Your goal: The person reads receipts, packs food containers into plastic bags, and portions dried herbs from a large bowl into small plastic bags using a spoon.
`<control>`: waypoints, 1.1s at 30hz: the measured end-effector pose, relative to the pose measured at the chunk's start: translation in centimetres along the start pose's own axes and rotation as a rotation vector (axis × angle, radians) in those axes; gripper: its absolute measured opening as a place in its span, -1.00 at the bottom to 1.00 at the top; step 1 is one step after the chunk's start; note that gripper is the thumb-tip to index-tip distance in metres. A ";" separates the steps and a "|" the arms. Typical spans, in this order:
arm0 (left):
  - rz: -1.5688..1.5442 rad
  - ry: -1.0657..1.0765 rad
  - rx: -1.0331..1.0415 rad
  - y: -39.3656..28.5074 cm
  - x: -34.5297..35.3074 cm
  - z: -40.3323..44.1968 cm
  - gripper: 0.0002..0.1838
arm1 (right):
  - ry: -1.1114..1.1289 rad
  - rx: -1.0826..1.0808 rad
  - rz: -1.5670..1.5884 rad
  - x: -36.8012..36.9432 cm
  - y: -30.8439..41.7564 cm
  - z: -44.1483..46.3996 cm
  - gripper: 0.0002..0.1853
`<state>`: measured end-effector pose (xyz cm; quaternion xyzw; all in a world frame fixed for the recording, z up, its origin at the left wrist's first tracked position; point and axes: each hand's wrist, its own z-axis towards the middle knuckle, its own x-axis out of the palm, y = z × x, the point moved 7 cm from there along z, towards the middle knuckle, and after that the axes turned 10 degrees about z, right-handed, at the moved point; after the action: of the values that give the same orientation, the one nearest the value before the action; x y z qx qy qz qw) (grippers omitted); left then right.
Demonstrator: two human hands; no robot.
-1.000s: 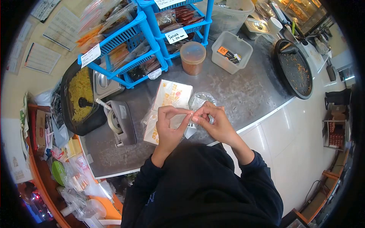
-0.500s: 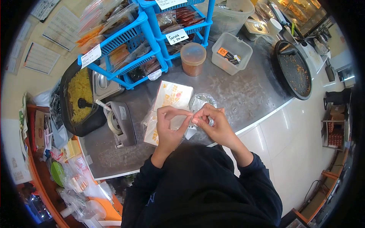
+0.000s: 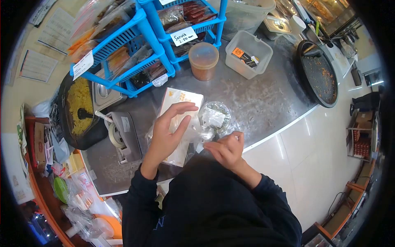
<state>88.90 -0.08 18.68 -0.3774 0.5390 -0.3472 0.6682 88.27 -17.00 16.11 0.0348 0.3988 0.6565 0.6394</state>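
Note:
My left hand (image 3: 169, 129) is raised over a white printed box or packet (image 3: 183, 97), thumb and fingers apart with nothing between them. My right hand (image 3: 228, 150) is by the counter's front edge, its fingers curled and thumb pressed in. A small white piece (image 3: 200, 147) shows by its fingertips; whether it is gripped there I cannot make out. Between and beyond the hands is a round clear-wrapped pack (image 3: 216, 114) with a white label on top. Clear plastic lies around the white box. Left of my left hand stands a grey tape dispenser (image 3: 131, 131).
Blue basket racks (image 3: 158, 53) with bagged goods stand at the back. Beside them are a lidded tub (image 3: 203, 66) and a clear bin (image 3: 249, 61). A black pan (image 3: 319, 78) sits far right, a tray of yellow food (image 3: 80, 105) left. The counter edge (image 3: 279, 131) borders tiled floor.
My hands were together, fingertips meeting above the white box. Now they are apart: the left has opened and moved left, the right has dropped lower toward the counter edge.

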 end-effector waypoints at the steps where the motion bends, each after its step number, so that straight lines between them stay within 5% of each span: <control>1: 0.032 0.050 0.012 0.0 0.3 0.5 -0.72 | -0.011 -0.079 -0.055 0.4 0.3 -0.6 -0.75; 4: 0.072 0.169 0.047 -0.5 1.7 1.8 -0.69 | -0.084 -0.126 -0.094 0.8 -0.2 -1.2 -0.69; 8: 0.261 0.028 0.045 -0.4 1.3 3.3 -0.59 | -0.128 -0.109 -0.084 1.3 -1.1 -1.4 -0.69; 12: 0.316 0.251 -0.070 2.2 2.1 3.7 -0.64 | -0.135 -0.108 -0.100 1.1 -1.3 -1.3 -0.69; 18: -0.202 0.203 -0.061 3.9 3.6 4.3 -0.88 | -0.068 -0.171 -0.129 2.0 -1.5 -2.3 -0.70; 21: -0.459 0.201 -0.220 5.7 4.5 3.8 -0.91 | -0.032 -0.194 -0.146 2.3 -1.7 -2.8 -0.70; 27: -0.042 0.097 -0.164 5.3 3.4 4.0 -0.89 | -0.011 -0.178 -0.192 2.2 -2.1 -3.3 -0.70; 33: 0.075 0.303 -0.193 5.7 4.6 3.4 -0.93 | -0.043 -0.167 -0.173 2.0 -2.1 -3.2 -0.72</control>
<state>93.39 -0.99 12.04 -0.3629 0.6780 -0.3214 0.5526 87.88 -17.11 11.85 -0.0391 0.3304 0.6288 0.7028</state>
